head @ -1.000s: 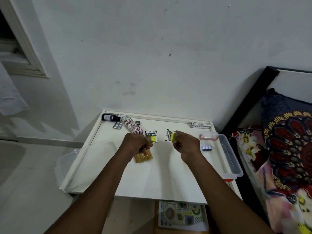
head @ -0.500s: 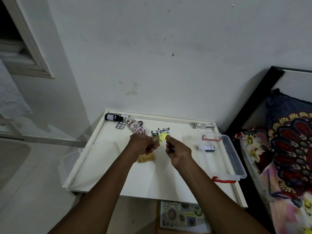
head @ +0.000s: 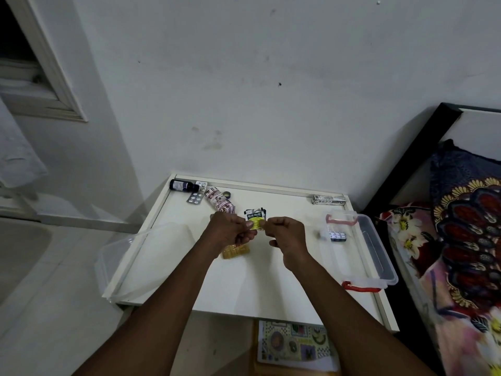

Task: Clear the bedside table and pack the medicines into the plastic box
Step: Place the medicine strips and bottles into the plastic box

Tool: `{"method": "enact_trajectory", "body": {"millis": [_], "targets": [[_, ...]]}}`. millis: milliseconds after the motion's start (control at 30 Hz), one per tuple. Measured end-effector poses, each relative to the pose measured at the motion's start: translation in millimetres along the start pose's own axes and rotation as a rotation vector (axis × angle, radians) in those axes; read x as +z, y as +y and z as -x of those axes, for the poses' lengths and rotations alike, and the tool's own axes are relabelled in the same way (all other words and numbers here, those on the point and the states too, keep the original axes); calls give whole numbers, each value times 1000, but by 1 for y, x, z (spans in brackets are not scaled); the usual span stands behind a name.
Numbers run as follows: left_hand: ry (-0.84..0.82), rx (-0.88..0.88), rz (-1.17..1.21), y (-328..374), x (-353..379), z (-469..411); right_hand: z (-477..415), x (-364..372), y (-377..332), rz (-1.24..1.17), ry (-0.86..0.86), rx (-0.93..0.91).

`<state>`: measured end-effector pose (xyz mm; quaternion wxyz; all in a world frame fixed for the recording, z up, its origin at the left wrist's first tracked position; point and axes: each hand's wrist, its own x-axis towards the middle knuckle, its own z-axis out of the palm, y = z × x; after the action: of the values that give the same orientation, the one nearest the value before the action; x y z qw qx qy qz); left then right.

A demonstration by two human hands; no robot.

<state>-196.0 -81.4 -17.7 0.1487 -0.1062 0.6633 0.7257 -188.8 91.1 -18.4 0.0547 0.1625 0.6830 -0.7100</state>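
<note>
Over the white bedside table (head: 244, 289), my left hand (head: 230, 230) and my right hand (head: 284, 234) together pinch small black-and-yellow sachets (head: 254, 217), held upright between them. A yellow capsule strip (head: 235, 251) lies on the table under my left hand. The clear plastic box (head: 379, 253) with red handles stands at the table's right edge, with a dark blister pack (head: 337, 236) inside. At the back left lie a dark bottle (head: 183, 185), a silver pill strip (head: 195, 198) and a patterned tube (head: 218, 201).
A small carton (head: 328, 199) lies at the table's back right. The box's clear lid (head: 127, 264) leans off the table's left edge. A bed with a patterned cover (head: 466, 240) sits close on the right. A printed sheet (head: 292, 346) lies below the table.
My right hand moved left with its sachet to meet my left hand, which lifted the other sachet. Both hands now hold the sachets together.
</note>
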Motion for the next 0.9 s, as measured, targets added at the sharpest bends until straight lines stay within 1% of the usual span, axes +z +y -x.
{"method": "enact_trajectory", "body": {"millis": [100,167,233,333,400,500,533,600,700,767,867,900], "targets": [[24,0,-125,-4,7,-2,-5,-8,4,51,-83,-78],[42,1,-234,-6,14,-4,-8,-12,8,153,-91,-145],[95,88,-449,-9,21,-3,-12,-16,12,325,-70,-230],[135,210,-666,-21,26,-19,-19,-22,13,539,-22,-386],[156,249,-770,-29,29,-19,-21,-26,17,649,6,-480],[134,328,-1056,-38,32,-19,-19,-34,29,786,-27,-566],[137,343,-1098,-41,33,-20,-18,-37,33,819,-56,-575],[128,349,-1126,-42,35,-22,-19,-41,38,856,-90,-577],[156,391,-1002,-41,35,-22,-23,-44,38,871,-66,-569],[135,459,-934,-37,34,-20,-25,-42,37,864,-65,-559],[77,574,-978,-38,33,-18,-26,-39,39,878,-74,-561],[74,582,-981,-38,33,-17,-27,-38,40,884,-78,-563]]}}
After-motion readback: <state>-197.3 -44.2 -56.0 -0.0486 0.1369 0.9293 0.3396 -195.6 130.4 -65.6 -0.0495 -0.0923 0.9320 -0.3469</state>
